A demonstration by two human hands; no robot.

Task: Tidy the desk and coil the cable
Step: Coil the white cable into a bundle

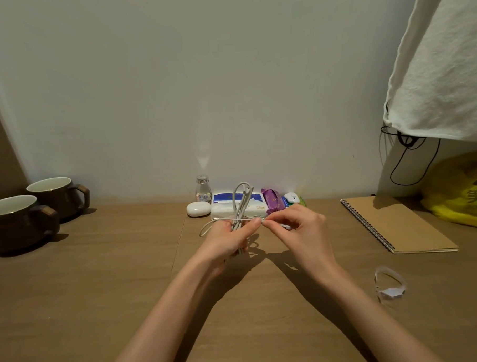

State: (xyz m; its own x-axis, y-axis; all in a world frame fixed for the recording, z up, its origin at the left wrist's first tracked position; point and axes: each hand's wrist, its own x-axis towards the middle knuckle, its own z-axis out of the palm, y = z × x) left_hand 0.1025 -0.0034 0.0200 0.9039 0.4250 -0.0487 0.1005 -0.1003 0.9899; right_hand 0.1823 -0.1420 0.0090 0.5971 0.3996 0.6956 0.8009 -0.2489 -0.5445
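Above the wooden desk [99,269], our left hand [229,241] grips the folded white cable [241,205] upright; our right hand [299,230] pinches its loose end. Two brown mugs [28,212] stand left, a notebook [397,223] lies right.

Single head cam, wide-angle, 1st-person.
Looks fwd & down across the desk [99,282] toward the wall [146,89] at the back. Left hand [226,241] & right hand [302,230], both on the cable [240,212], sit mid-frame, close to the lens, w/ forearms entering from the bottom edge. Mugs [18,223] at far left, notebook [397,223] at right.
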